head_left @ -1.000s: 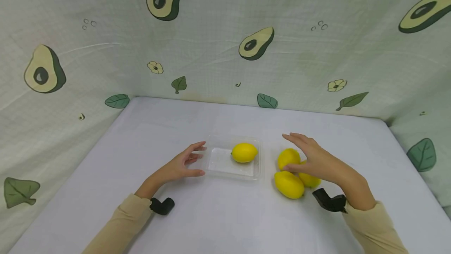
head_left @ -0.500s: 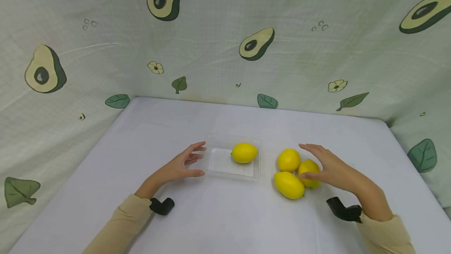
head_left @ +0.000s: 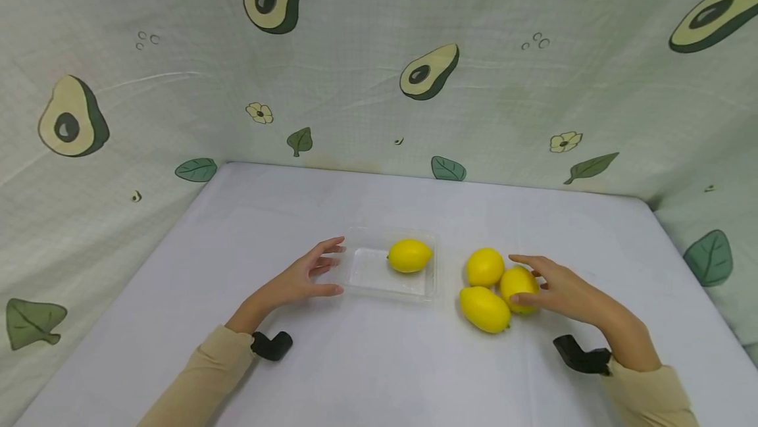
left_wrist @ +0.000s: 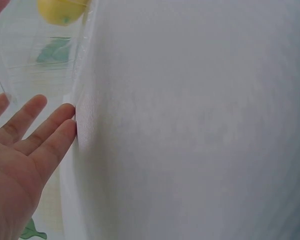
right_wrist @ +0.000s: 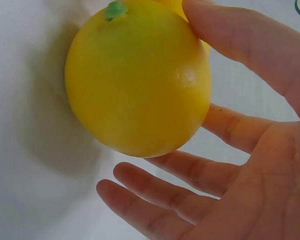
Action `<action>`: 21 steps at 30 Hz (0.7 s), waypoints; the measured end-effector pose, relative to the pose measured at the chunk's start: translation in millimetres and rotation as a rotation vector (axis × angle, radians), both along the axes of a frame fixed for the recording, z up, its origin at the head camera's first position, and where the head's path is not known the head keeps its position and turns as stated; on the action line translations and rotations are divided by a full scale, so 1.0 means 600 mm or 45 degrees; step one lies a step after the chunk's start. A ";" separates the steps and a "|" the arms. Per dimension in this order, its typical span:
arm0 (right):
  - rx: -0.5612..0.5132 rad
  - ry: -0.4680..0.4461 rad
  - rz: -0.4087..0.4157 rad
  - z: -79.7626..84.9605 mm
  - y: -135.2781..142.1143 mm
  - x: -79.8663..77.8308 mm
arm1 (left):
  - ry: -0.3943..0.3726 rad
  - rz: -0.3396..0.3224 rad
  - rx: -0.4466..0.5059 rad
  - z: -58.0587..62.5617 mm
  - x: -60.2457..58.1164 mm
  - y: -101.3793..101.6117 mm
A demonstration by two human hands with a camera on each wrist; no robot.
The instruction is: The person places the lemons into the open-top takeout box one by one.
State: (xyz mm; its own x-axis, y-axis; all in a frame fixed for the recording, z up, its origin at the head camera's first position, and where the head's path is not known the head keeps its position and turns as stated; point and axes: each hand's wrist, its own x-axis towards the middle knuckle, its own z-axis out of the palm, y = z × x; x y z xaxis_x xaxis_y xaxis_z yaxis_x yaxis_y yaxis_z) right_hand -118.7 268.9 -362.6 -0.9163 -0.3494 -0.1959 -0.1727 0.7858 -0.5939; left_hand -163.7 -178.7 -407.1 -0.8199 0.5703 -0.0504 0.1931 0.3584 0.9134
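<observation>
In the head view my left hand (head_left: 302, 276) is spread at the left end of a clear plastic box (head_left: 367, 282), thumb and fingers apart. Its fingertips are near the box's side in the left wrist view; contact is hard to tell. One yellow lemon (head_left: 410, 256) lies inside the box at the right. My right hand (head_left: 559, 292) is around the rightmost loose lemon (head_left: 518, 282), thumb on the near side and fingers behind. The right wrist view shows this lemon (right_wrist: 140, 85) between the thumb and nearly straight fingers; a firm grip is not plain.
Two more lemons touch or nearly touch it: one round-looking lemon (head_left: 485, 267) behind, another lemon (head_left: 484, 309) in front. All rest on a white-covered table (head_left: 379, 374). An avocado-print cloth (head_left: 343, 72) hangs along the back and sides.
My right hand has moved right and toward me, from over the loose lemons to the rightmost one, and its thumb and fingers have drawn closer around it. The left hand stays still.
</observation>
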 end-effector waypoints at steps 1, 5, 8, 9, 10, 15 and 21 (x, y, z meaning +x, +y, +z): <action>-0.010 0.000 0.007 -0.002 0.002 -0.001 | 0.001 -0.001 0.000 0.000 0.000 0.000; -0.027 -0.011 0.026 -0.007 0.006 -0.003 | 0.009 -0.006 -0.001 -0.001 -0.001 -0.001; -0.035 -0.035 0.028 -0.009 0.007 -0.004 | 0.010 -0.003 0.000 0.000 -0.001 -0.002; -0.037 -0.043 0.022 -0.009 0.007 -0.004 | 0.011 -0.003 0.001 0.000 -0.001 -0.002; -0.039 -0.052 0.015 -0.010 0.007 -0.004 | 0.010 -0.002 0.001 0.001 0.000 -0.002; -0.034 -0.064 -0.006 -0.011 0.005 -0.003 | 0.009 -0.008 0.008 0.001 0.001 -0.002; -0.032 -0.043 -0.024 -0.011 0.003 -0.004 | 0.006 -0.011 0.010 0.001 0.001 -0.002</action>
State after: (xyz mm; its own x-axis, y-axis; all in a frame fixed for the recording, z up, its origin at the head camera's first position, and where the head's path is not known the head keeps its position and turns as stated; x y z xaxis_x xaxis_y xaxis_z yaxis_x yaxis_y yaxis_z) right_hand -120.9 270.9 -369.2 -0.9156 -0.3375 -0.2185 -0.1374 0.7734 -0.6188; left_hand -163.1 -180.0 -406.5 -0.8153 0.5775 -0.0422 0.2005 0.3499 0.9151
